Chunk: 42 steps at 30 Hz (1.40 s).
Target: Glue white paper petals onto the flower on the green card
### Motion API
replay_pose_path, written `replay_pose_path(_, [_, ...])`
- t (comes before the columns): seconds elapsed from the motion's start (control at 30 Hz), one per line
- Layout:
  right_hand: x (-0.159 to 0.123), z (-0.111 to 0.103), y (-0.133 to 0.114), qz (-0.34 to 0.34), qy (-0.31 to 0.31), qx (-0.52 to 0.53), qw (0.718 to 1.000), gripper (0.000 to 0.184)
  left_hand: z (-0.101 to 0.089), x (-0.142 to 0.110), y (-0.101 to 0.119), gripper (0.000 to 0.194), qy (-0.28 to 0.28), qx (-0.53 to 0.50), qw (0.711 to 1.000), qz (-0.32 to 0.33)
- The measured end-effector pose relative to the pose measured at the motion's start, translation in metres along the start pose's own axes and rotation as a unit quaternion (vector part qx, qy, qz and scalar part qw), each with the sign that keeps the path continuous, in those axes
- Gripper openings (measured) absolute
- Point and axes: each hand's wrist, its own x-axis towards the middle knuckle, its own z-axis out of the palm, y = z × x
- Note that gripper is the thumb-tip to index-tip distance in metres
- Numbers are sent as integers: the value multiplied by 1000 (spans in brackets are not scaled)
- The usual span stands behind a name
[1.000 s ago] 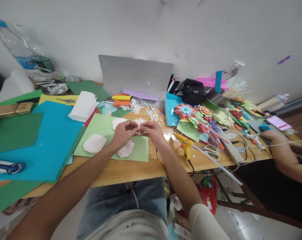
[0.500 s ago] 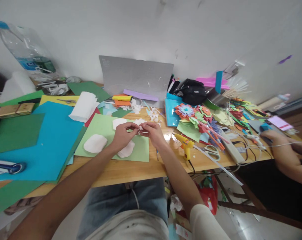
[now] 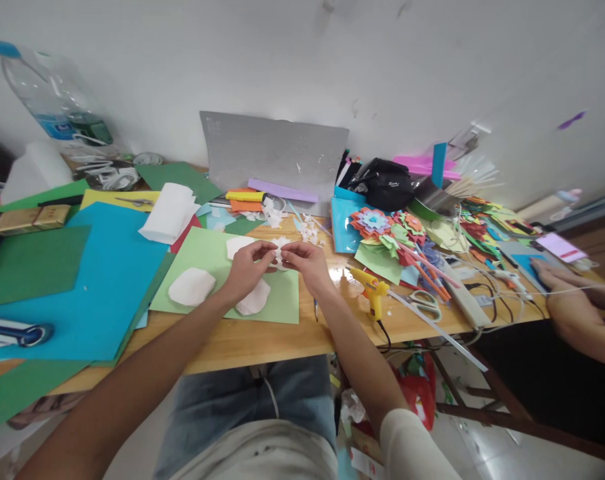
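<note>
Between my left hand (image 3: 249, 268) and my right hand (image 3: 308, 265) is a small white piece of paper (image 3: 279, 253), pinched by the fingertips of both. Its edges look jagged, and the fingers cover part of it. Below my hands lies a light green sheet (image 3: 282, 308). Rounded white paper pieces rest on that sheet: one at the left (image 3: 192, 287), one under my left wrist (image 3: 253, 299) and one behind my left hand (image 3: 239, 247), partly covered.
Right of my hands stand a yellow glue gun (image 3: 375, 293), scissors (image 3: 425, 303) and paper flowers (image 3: 372, 221). White paper scraps (image 3: 309, 230) lie behind. Blue card (image 3: 127, 267) and a stapler-like tool (image 3: 17, 332) are at left. A co-worker's hands (image 3: 565, 287) rest far right.
My fingertips have shifted on the white paper, and more of it shows between them. At far right, the co-worker's hand has moved, with more of a blue sheet showing.
</note>
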Motion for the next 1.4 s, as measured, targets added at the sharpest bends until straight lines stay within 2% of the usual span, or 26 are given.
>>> replay_pose_path(0.13, [-1, 0, -1, -32, 3, -29, 999, 19, -1, 0, 0, 30, -15, 9, 1000, -25])
replay_pose_path(0.3, [1, -3, -3, -48, -10, -115, 992, 24, -2, 2, -4, 29, -6, 27, 999, -20])
replay_pose_path(0.53, [9, -12, 7, -101, -19, -194, 976, 22, -1, 2, -8, 31, -16, 28, 999, -25])
replay_pose_path(0.6, [16, -19, 8, -105, 7, -184, 977, 23, -2, 3, -8, 31, -12, 34, 999, -24])
replay_pose_path(0.7, [32, -37, 0, -112, 85, -188, 972, 24, -4, 4, -7, 31, 3, 50, 999, -17])
replay_pose_path(0.83, [57, -64, -16, -110, 167, -296, 934, 25, -5, 4, -6, 27, 16, 94, 995, 1])
replay_pose_path(0.93, [73, -71, -22, -93, 206, -392, 892, 25, -7, 4, -6, 24, 28, 196, 979, 50])
replay_pose_path(1.03, [87, -64, -20, -64, 179, -485, 854, 23, -9, 4, -6, 25, 34, 290, 952, 93])
replay_pose_path(1.17, [100, -53, -9, -56, 144, -578, 801, 24, -13, 7, -9, 22, 39, 352, 930, 101])
replay_pose_path(1.3, [104, -49, -1, -72, 151, -617, 769, 33, -19, 10, -9, 22, 85, 378, 917, 98])
replay_pose_path(1.4, [104, -44, 0, -94, 169, -642, 742, 31, -22, 11, -8, 22, 100, 374, 918, 81])
